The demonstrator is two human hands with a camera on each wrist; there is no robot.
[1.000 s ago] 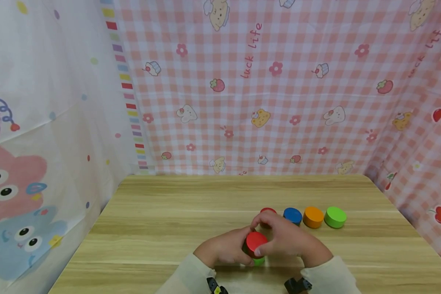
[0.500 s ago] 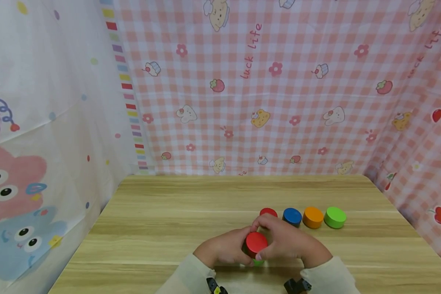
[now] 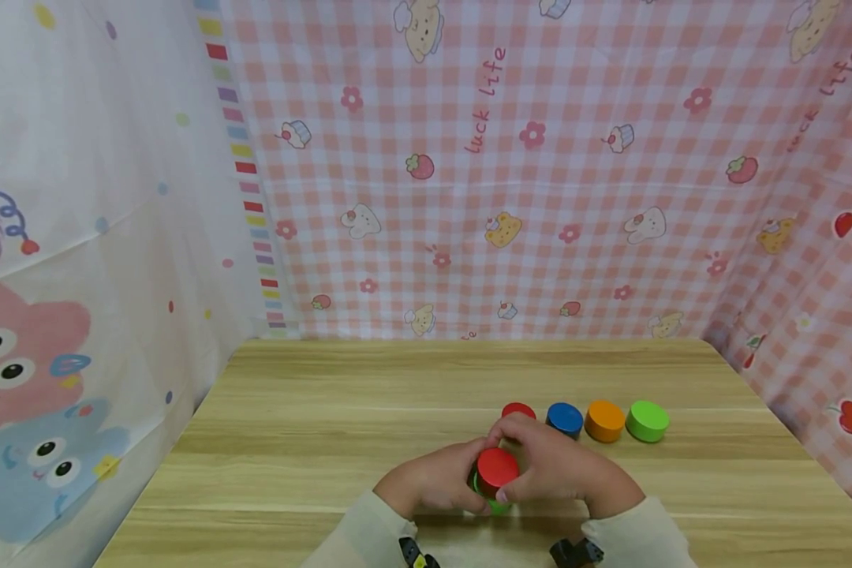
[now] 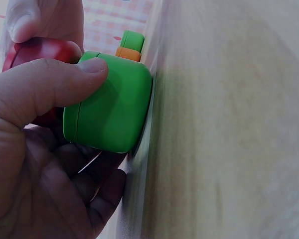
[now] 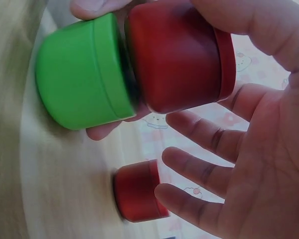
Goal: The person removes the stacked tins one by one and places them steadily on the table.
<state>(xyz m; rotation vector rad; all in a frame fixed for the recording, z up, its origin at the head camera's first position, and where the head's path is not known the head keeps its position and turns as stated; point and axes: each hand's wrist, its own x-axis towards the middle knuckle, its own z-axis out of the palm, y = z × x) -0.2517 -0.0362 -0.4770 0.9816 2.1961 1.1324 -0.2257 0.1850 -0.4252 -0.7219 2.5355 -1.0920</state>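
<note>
A small lidded green jar (image 5: 72, 74) stands on the table, gripped by my left hand (image 3: 436, 478), whose thumb (image 4: 65, 82) lies along its side in the left wrist view. Directly above it is a lidded red jar (image 3: 498, 468), pinched between thumb and index finger of my right hand (image 3: 561, 465). In the right wrist view the red jar leans slightly against the green jar's lid, a dark gap showing at one side. The right hand's other fingers (image 5: 207, 134) spread apart, touching neither jar.
Behind the right hand, a second red jar (image 5: 139, 191), a blue jar (image 3: 564, 419), an orange jar (image 3: 605, 420) and another green jar (image 3: 648, 420) form a row on the wooden table (image 3: 312, 426). Patterned cloths hang at the back and sides.
The red jar in my right hand has shifted slightly right, and more of the green jar's rim shows. My right thumb has moved from the red lid's top to its edge.
</note>
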